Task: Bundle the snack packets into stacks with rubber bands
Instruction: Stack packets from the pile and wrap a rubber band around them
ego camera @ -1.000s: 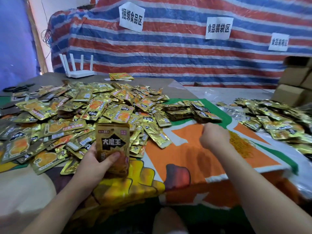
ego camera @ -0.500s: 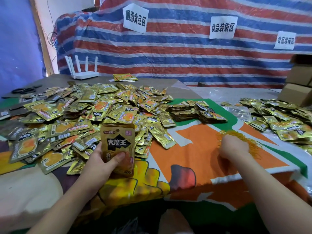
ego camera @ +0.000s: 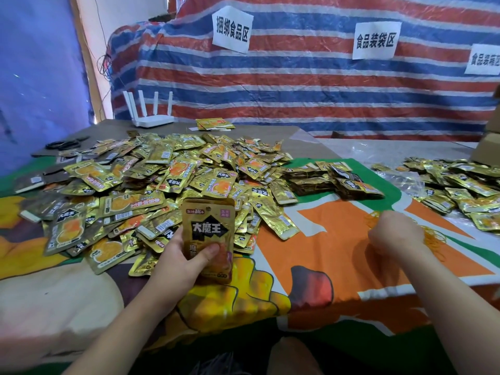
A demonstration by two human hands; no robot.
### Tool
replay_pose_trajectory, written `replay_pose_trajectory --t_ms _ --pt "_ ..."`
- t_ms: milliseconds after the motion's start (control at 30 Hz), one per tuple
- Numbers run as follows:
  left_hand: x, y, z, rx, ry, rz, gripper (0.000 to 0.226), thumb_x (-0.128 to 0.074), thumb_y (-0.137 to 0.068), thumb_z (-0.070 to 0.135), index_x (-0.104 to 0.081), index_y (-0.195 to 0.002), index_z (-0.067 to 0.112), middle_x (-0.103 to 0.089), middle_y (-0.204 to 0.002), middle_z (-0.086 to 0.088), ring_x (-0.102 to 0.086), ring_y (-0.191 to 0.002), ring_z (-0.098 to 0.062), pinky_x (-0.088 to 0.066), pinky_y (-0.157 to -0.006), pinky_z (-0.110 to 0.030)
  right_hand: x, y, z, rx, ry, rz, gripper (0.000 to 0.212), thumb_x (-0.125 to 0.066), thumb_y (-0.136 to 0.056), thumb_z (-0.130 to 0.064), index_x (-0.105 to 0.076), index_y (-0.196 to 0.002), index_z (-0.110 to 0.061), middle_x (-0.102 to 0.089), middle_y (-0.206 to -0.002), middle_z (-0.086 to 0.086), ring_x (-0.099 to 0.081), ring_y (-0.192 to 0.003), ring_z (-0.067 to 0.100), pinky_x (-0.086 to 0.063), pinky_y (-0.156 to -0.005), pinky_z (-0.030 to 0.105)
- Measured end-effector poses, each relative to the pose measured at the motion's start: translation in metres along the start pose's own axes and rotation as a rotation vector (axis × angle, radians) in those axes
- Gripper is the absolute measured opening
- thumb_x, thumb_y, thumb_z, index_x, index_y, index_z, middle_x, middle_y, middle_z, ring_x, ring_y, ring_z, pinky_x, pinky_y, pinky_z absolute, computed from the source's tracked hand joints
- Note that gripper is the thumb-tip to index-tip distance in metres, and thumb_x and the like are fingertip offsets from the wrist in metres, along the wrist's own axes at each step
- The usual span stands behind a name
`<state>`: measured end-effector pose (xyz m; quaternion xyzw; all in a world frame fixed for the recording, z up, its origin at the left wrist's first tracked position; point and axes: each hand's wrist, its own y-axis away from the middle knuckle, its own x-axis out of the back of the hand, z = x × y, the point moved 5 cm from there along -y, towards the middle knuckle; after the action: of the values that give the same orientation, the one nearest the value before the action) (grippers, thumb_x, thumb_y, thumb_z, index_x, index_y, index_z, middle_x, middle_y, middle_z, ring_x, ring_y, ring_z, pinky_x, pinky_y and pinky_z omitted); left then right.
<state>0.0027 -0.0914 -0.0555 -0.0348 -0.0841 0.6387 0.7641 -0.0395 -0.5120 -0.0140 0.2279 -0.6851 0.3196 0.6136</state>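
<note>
- The left hand (ego camera: 177, 262) grips an upright stack of packets (ego camera: 207, 234) at lower centre, beside the loose packet pile (ego camera: 151, 185); bare cloth (ego camera: 319, 239) lies between the hands.
- The right hand (ego camera: 393, 232), fingers curled, sits on the rubber bands (ego camera: 433, 239) at right; whether it pinches one cannot be told.
- A striped tarp (ego camera: 297, 90) fills the upper frame.
- Half a second ago the right hand was already there.

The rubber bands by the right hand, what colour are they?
Yellow-orange; the rubber bands lie in a loose pile beside the right hand, seen in the head view.

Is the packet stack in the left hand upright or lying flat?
Upright: the left hand grips the packet stack by its lower end, printed front facing the camera, top edge above the loose pile.
</note>
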Motion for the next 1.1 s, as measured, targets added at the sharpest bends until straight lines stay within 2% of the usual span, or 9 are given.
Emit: replay_pose_trajectory --t_ms 133,233,367,467,667,800,900,1033,1100 --pt "0.000 -0.001 -0.001 0.005 0.014 -0.001 0.031 -0.073 -0.084 0.022 -0.054 -0.102 0.039 -0.070 -0.088 0.030 -0.066 -0.079 0.011 -0.050 -0.060 -0.009 0.014 0.000 -0.011 0.149 -0.419 0.263 0.016 -0.062 -0.086 -0.011 -0.059 -0.072 -0.002 -0.055 -0.087 0.015 -0.051 -0.078 0.030 -0.044 -0.066 0.035" --pt "-0.001 -0.002 -0.001 0.000 0.010 -0.007 0.031 -0.073 -0.083 0.022 -0.056 -0.105 0.037 -0.071 -0.094 0.026 -0.069 -0.084 0.004 -0.051 -0.068 -0.014 0.011 0.005 -0.014 0.078 -0.849 0.248 0.014 -0.065 -0.084 -0.013 -0.060 -0.071 -0.009 -0.059 -0.077 0.009 -0.052 -0.071 0.026 -0.038 -0.058 0.032" --pt "-0.001 -0.002 -0.001 -0.006 0.026 -0.011 0.032 -0.073 -0.082 0.022 -0.056 -0.105 0.035 -0.072 -0.093 0.026 -0.069 -0.082 0.004 -0.053 -0.063 -0.012 -0.008 0.016 -0.030 -0.066 -1.540 -0.064 0.012 -0.061 -0.092 -0.004 -0.062 -0.080 -0.005 -0.063 -0.076 0.011 -0.058 -0.071 0.021 -0.048 -0.062 0.028" --pt "-0.001 -0.001 -0.002 -0.005 0.038 -0.014 0.031 -0.073 -0.082 0.021 -0.056 -0.104 0.035 -0.071 -0.090 0.028 -0.068 -0.080 0.006 -0.050 -0.060 -0.007 -0.015 0.034 -0.063 -0.090 -1.978 -0.421 0.011 -0.054 -0.098 -0.004 -0.059 -0.088 -0.003 -0.065 -0.073 0.006 -0.064 -0.065 0.011 -0.050 -0.050 0.016" --pt "0.000 -0.001 -0.002 0.005 0.021 -0.016 0.034 -0.075 -0.084 0.024 -0.055 -0.109 0.036 -0.072 -0.095 0.024 -0.070 -0.085 0.002 -0.052 -0.071 -0.016 -0.011 0.072 -0.123 -0.063 -2.266 -0.842 0.013 -0.061 -0.083 -0.019 -0.056 -0.092 -0.009 -0.073 -0.082 0.001 -0.044 -0.039 0.001 -0.038 -0.042 0.014" --pt "0.000 0.000 -0.001 -0.005 0.000 -0.014 0.033 -0.075 -0.084 0.025 -0.055 -0.107 0.036 -0.067 -0.092 0.035 -0.065 -0.081 0.012 -0.048 -0.063 -0.005 -0.001 0.095 -0.158 0.059 -2.226 -0.962 0.019 -0.053 -0.080 -0.001 -0.056 -0.099 -0.007 -0.074 -0.107 0.011 -0.037 -0.036 0.001 -0.034 -0.042 0.013" --pt "0.001 0.001 -0.001 -0.012 -0.024 -0.012 0.033 -0.076 -0.083 0.030 -0.054 -0.104 0.040 -0.063 -0.089 0.042 -0.060 -0.080 0.020 -0.043 -0.061 0.001 0.018 0.107 -0.177 0.284 -1.960 -0.846 0.019 -0.055 -0.087 0.003 -0.063 -0.103 -0.003 -0.073 -0.113 0.010 -0.033 -0.035 0.002 -0.033 -0.039 0.013" --pt "0.001 0.000 0.000 -0.026 -0.048 -0.020 0.037 -0.076 -0.082 0.037 -0.053 -0.100 0.060 -0.067 -0.096 0.035 -0.063 -0.085 0.014 -0.049 -0.076 -0.014 0.075 0.124 -0.194 0.774 -1.342 -0.507 0.035 -0.078 -0.079 -0.032 -0.071 -0.112 -0.025 -0.070 -0.121 -0.013 -0.047 -0.046 0.000 -0.038 -0.047 0.012" --pt "0.002 -0.002 -0.001 -0.058 -0.056 -0.025 0.039 -0.077 -0.082 0.034 -0.053 -0.100 0.060 -0.068 -0.096 0.032 -0.064 -0.085 0.012 -0.047 -0.070 -0.008 0.109 0.141 -0.211 0.983 -0.876 -0.333 0.041 -0.078 -0.075 -0.055 -0.068 -0.112 -0.041 -0.065 -0.120 -0.028 -0.060 -0.075 -0.013 -0.044 -0.067 0.014"
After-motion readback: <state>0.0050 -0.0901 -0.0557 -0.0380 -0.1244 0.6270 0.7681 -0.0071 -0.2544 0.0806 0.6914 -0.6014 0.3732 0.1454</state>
